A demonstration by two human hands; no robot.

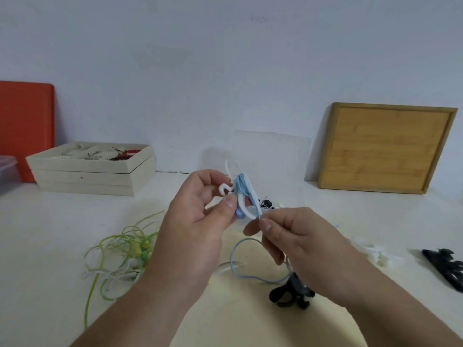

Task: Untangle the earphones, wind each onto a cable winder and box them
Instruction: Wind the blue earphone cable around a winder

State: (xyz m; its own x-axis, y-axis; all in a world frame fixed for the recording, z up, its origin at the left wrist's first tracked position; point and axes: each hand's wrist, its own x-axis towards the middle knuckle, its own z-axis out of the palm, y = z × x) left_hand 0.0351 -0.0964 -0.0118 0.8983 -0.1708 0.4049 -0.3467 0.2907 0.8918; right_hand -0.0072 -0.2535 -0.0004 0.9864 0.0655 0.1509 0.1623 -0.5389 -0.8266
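My left hand [200, 211] grips a white cable winder [244, 205] held up above the table, with blue earphone cable [241, 185] wound round its middle. My right hand [295, 236] pinches the blue cable right at the winder's lower edge. The loose rest of the blue cable [234, 256] hangs in a loop down to the table under my hands. A tangle of green and white earphones [120, 256] lies on the table to the left.
A black winder [292, 294] lies under my right wrist, and black winders [444, 267] and white winders [375, 252] lie at the right. Stacked beige trays [90, 176] stand back left, with a red board [25, 126] behind them. A clear box [270, 156] and a bamboo lid [385, 149] lean on the wall.
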